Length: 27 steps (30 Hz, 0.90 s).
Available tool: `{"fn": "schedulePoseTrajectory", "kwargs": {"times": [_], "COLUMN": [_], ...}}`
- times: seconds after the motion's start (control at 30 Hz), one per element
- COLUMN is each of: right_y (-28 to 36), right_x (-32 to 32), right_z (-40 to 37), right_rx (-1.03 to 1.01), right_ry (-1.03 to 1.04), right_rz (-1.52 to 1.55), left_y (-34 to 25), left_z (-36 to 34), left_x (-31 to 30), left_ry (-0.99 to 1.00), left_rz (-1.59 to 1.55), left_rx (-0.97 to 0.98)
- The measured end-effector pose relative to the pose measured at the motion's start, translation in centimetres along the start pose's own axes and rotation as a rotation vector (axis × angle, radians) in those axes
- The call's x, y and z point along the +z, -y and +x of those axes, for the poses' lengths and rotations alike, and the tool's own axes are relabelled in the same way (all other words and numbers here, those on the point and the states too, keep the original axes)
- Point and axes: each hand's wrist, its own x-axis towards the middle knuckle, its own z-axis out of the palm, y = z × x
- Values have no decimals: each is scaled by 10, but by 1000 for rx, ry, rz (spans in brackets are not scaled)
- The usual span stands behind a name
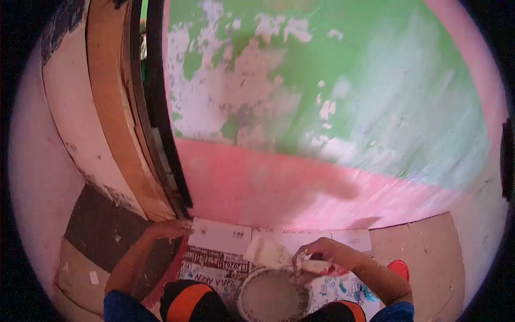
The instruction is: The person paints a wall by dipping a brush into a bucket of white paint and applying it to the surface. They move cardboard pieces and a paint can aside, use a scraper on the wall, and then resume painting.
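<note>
My right hand [324, 256] is closed around a pale, putty-smeared scraper [316, 266], just over the right rim of a round bucket [241, 300]. Whitish-grey paste [273, 295] fills the bucket, which stands between my knees. Left of that hand, a cream-coloured flat patch [268, 252] shows behind the bucket's rim; whether it belongs to the scraper I cannot tell. My left hand [174, 228] reaches forward with its fingers stretched out, by the foot of the door frame and the left edge of the printed cardboard [220, 236].
Ahead rises a green and pink wall [257, 177] with peeled, whitish patches. A brown wooden door frame [115, 102] stands at the left. Plain cardboard [418, 252] covers the floor on the right, beside a red shoe tip [398, 268]. A dark mat [115, 231] lies at left.
</note>
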Motion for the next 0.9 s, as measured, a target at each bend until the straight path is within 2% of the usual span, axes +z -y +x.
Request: {"fn": "schedulePoseTrajectory", "kwargs": {"times": [0.03, 0.1, 0.17, 0.2, 0.23, 0.27, 0.3, 0.33, 0.37, 0.4, 0.47, 0.53, 0.57, 0.6, 0.67, 0.7, 0.77, 0.8, 0.83, 0.87, 0.9], "right_y": [4, 11, 46, 49, 55, 68, 82, 94, 105, 117, 130, 139, 143, 147, 154, 159, 173, 176, 177, 176, 175], "right_x": [-3, -8, 3, -7, -16, -20, -25, -28, -23, -11, -15, -42, -46, -48, -44, -39, -30, -34, -41, -48, -56], "right_z": [2, 5, 15, 17, 16, 14, 12, 10, 8, 7, 1, -10, -10, -8, 3, 12, 31, 40, 47, 54, 59], "right_rx": [-17, -75, -20, -153, -284, -295, -391, -482, -486, -506, -489, -771, -767, -825, -902, -909, -911, -952, -961, -922, -876], "right_ry": [-7, -201, -371, -372, -374, -395, -410, -419, -431, -594, -706, -761, -749, -845, -1028, -1014, -1188, -1131, -1122, -1003, -881], "right_rz": [-21, -379, -420, -631, -844, -859, -1133, -1406, -1416, -809, -192, -1508, -1502, -1386, -1060, -1061, -641, -643, -650, -804, -955], "left_y": [-19, -42, -55, -63, -73, -87, -112, -145, -171, -186, -214, -259, -279, -294, -309, -323, -349, -348, -344, -341, -340], "left_z": [1, 9, 27, 38, 50, 60, 63, 61, 60, 62, 65, 32, 15, 1, -12, -20, -33, -35, -36, -36, -38], "left_x": [0, 1, 0, -3, -7, -10, -10, -10, -13, -21, -37, -56, -65, -75, -94, -99, -103, -100, -94, -87, -82], "left_ry": [-29, -62, -120, -127, -31, 68, 67, 141, 213, 212, 221, -117, -175, -237, -486, -498, -678, -692, -810, -923, -929], "left_rz": [88, 192, 358, 377, 403, 431, 450, 481, 508, 516, 705, 767, 674, 582, 674, 669, 571, 566, 559, 552, 550], "left_rx": [31, 70, 118, 131, 259, 386, 400, 313, 221, 226, 244, 271, 229, 184, 356, 350, 310, 312, 379, 447, 453]}}
